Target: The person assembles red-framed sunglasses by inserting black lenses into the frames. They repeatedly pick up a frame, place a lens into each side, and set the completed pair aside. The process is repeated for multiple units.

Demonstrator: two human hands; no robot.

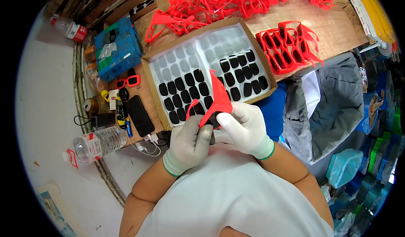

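A red sunglasses frame (219,98) is held up between my two gloved hands, above the near edge of a cardboard box. My left hand (189,140) is closed on its left side, thumb pressed to the front. My right hand (244,125) grips the other side, its thumb by a dark lens (214,120) that shows partly. Beneath the frame, the cardboard box (148,81) holds rows of dark lenses (185,96) on a pale sheet. Part of the lens rows is hidden behind the frame and my hands.
Red frames (219,2) lie heaped at the back. Sunglasses with dark lenses (287,47) stand at right. On the left are a blue box (117,47), red sunglasses (128,81), a phone (141,116) and a large water bottle (99,143). A grey cloth bag (333,106) lies at right.
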